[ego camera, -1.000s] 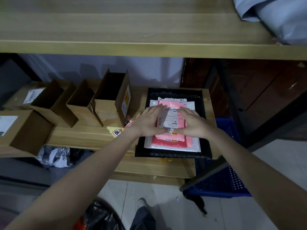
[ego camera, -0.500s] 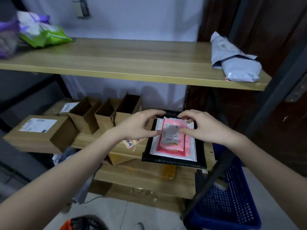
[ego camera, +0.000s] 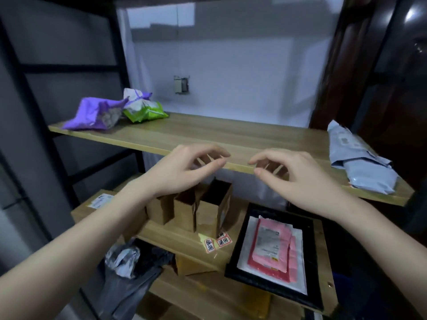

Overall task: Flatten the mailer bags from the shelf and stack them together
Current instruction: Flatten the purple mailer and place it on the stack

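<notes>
- The left hand (ego camera: pixel 184 168) and the right hand (ego camera: pixel 293 174) hover side by side in front of the upper shelf (ego camera: pixel 231 135), fingers loosely curled, holding nothing.
- The stack of flattened mailers (ego camera: pixel 270 248) lies below them on the lower shelf (ego camera: pixel 184 239): a pink bag on a white one on a black one, edges roughly squared, neither hand touching it.
- Mailers not yet done sit well apart: a crumpled grey mailer (ego camera: pixel 360 162) at the right end of the upper shelf, a purple bag (ego camera: pixel 94 114) and a green bag (ego camera: pixel 144 109) at the left end (whether those two count as mailers I cannot tell).
- Risk, as I judge it: the grey mailer looks folded over itself, so a one-sided pull could drag it off the shelf edge; laid down unsmoothed, it could slide the slick stack askew.
- Open cardboard boxes (ego camera: pixel 203 209) stand just left of the stack, with loose stickers (ego camera: pixel 217 243) beside them; a sweeping forearm could knock them.
- More crumpled plastic (ego camera: pixel 129 262) lies lower left.
</notes>
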Motion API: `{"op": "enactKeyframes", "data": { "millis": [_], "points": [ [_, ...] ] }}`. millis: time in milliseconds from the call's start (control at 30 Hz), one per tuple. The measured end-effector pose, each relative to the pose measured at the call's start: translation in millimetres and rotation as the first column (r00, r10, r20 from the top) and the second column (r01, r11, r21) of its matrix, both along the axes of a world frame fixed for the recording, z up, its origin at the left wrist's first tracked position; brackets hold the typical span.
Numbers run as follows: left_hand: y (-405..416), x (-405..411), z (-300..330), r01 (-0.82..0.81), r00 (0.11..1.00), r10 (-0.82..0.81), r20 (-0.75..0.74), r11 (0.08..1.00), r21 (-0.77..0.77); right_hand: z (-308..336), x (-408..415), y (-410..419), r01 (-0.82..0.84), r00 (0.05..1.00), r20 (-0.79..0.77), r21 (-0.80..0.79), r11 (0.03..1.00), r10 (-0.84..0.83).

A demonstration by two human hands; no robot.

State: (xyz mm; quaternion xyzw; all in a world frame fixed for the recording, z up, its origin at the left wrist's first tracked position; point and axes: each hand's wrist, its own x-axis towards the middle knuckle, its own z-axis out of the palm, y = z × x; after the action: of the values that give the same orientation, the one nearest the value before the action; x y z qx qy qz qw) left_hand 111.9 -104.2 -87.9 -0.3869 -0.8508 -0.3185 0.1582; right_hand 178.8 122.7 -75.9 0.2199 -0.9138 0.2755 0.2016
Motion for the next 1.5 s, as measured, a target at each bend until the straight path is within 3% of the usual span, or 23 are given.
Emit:
{"op": "enactKeyframes", "data": {
  "millis": [300, 500, 633, 867, 1000, 1100, 1233, 1400, 1500],
  "points": [
    [-76, -60, 32, -0.215, 0.960, 0.232, -0.154, 0.969, 0.122, 40, -85, -39, -0.052, 0.997, -0.069, -0.077, 0.996, 0.046],
    [-126, -110, 42, -0.361, 0.898, 0.383, -0.218, 0.923, 0.134, 57, -149, -83, -0.113, 0.989, -0.097, -0.016, 0.993, 0.111],
    [-160, -142, 44, -0.479, 0.829, 0.499, -0.252, 0.866, 0.140, 63, -190, -119, -0.166, 0.980, -0.108, 0.045, 0.985, 0.170],
    [-214, -191, 30, -0.720, 0.671, 0.730, -0.130, 0.683, 0.118, 72, -242, -182, -0.226, 0.963, -0.110, 0.164, 0.960, 0.246],
    [-227, -211, 27, -0.793, 0.603, 0.790, -0.114, 0.608, 0.023, 72, -259, -198, -0.255, 0.955, -0.097, 0.217, 0.942, 0.280],
    [-227, -221, 25, -0.812, 0.573, 0.805, -0.156, 0.583, 0.022, 71, -267, -201, -0.260, 0.954, -0.090, 0.221, 0.940, 0.285],
    [-226, -223, 26, -0.812, 0.551, 0.818, -0.168, 0.572, 0.120, 68, -273, -197, -0.256, 0.956, -0.085, 0.218, 0.942, 0.279],
    [-222, -200, 54, -0.742, 0.522, 0.792, -0.316, 0.605, 0.289, 68, -276, -191, -0.244, 0.959, -0.095, 0.212, 0.946, 0.268],
    [-213, -179, 75, -0.642, 0.621, 0.736, -0.269, 0.674, 0.364, 69, -272, -188, -0.237, 0.959, -0.115, 0.179, 0.955, 0.260]
  ]
}}
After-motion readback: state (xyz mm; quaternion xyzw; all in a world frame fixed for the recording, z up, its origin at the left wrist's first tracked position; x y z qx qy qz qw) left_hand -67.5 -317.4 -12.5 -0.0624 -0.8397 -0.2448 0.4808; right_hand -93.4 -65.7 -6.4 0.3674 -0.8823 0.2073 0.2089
